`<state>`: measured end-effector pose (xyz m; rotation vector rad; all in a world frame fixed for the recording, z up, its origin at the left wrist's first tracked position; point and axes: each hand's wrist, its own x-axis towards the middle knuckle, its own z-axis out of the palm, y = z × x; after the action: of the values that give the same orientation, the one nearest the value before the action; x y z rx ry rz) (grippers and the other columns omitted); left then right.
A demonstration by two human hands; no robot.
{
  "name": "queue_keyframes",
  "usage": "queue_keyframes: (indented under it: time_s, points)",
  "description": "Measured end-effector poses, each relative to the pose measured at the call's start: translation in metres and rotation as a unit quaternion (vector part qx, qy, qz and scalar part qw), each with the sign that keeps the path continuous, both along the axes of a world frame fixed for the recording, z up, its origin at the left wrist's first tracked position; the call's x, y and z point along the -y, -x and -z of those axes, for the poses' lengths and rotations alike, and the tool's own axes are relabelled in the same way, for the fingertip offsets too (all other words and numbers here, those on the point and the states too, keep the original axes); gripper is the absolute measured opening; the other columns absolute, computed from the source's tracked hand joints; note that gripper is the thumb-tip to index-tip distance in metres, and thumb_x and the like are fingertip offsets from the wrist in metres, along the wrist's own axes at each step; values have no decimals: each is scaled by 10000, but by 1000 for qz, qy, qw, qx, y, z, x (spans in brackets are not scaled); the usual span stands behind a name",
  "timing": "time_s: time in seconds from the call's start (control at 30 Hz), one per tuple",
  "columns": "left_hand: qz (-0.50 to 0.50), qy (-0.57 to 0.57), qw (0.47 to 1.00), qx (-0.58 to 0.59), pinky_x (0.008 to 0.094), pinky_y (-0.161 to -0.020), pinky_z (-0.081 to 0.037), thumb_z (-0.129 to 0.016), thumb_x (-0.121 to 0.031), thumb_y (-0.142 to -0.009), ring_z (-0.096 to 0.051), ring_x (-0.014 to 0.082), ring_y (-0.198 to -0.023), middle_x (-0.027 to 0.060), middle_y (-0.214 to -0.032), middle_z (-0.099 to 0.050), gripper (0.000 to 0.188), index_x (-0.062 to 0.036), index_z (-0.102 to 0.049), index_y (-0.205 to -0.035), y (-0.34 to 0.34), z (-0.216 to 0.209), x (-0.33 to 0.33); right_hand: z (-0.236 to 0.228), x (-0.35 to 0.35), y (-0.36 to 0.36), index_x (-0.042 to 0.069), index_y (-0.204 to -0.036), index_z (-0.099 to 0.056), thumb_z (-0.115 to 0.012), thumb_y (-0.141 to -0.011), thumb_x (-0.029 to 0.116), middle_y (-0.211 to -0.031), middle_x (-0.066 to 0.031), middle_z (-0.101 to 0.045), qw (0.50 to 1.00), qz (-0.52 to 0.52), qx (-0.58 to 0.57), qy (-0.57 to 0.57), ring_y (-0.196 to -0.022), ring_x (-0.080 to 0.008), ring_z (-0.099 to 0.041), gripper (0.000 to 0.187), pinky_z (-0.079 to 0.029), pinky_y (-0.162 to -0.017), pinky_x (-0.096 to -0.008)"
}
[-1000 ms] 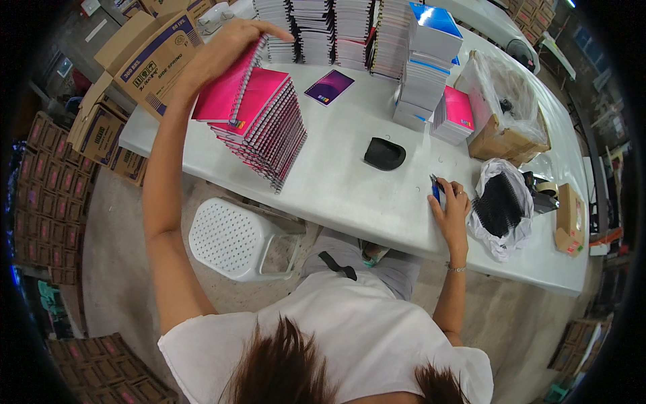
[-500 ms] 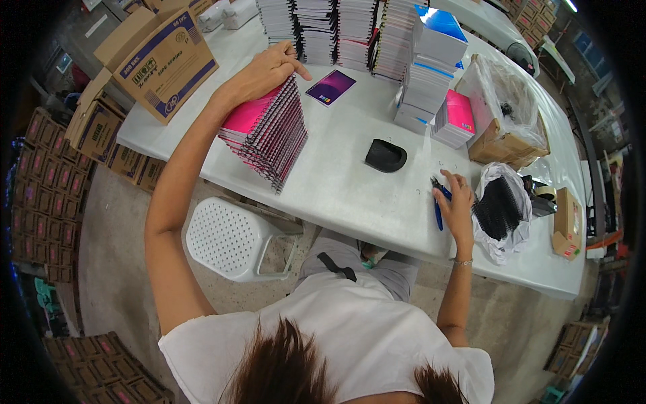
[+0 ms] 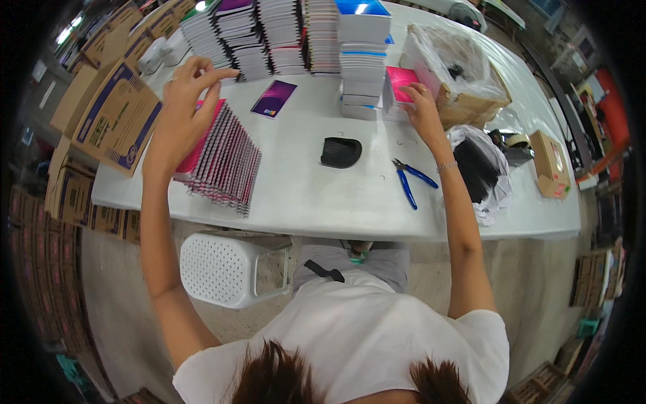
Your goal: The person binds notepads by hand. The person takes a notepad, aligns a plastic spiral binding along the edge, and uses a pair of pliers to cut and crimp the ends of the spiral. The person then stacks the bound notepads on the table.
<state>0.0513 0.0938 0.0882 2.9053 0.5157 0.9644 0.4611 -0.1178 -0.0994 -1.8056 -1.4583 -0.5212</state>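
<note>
My left hand (image 3: pixel 188 101) is over a tall stack of pink spiral-bound notebooks (image 3: pixel 225 161), thumb and fingers apart, holding nothing. At the right, my right hand (image 3: pixel 425 111) has its fingers bent over the edge of a pink-covered booklet (image 3: pixel 400 81) on top of a pile; its thumb is mostly hidden. Blue-handled cutting pliers (image 3: pixel 407 176) lie on the table with their handles spread. A black curved plastic piece (image 3: pixel 341 152) lies left of them, with small wire bits around. One purple notebook (image 3: pixel 274 99) lies flat beyond the pink stack.
Tall notebook stacks (image 3: pixel 289 37) and a blue-topped pile (image 3: pixel 363 64) line the back. At right stand a plastic-lined carton (image 3: pixel 471 101), a bag of black spiral wires (image 3: pixel 474 168), a tape dispenser (image 3: pixel 517 145) and a small box (image 3: pixel 550 165). A white stool (image 3: pixel 219 269) stands before the table; cartons (image 3: pixel 118 114) at left.
My right hand has let go of the pliers, leaving them on the table, and has moved away to the pink booklet pile. My left hand has lifted off the notebook stack and opened.
</note>
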Motion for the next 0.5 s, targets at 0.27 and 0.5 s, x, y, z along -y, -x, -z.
queue_keyframes:
  time_s: [0.27,0.5]
  points:
    - [196,198,960,-38,322,-858,-475,-625,-38,-938,-583,209,-985,107,-1070,-571,270,-75,-752,-1174,15,28,128,-15,-11,-25,-19,-1102,-704,-801,-707,-28,-1030,-194,-703,987,15,-21,157,-960,-373,-676,407,-526,-859,-436]
    - [161,428,887,-62,317,-861,-486,-638,-104,-968,-609,186,-948,88,-1041,-632,255,-86,-746,-1198,-24,103,135,-37,-9,-39,-27,-1056,-747,-818,-674,-22,-982,-218,-739,977,-17,-101,189,-907,-348,-723,388,-554,-846,-390]
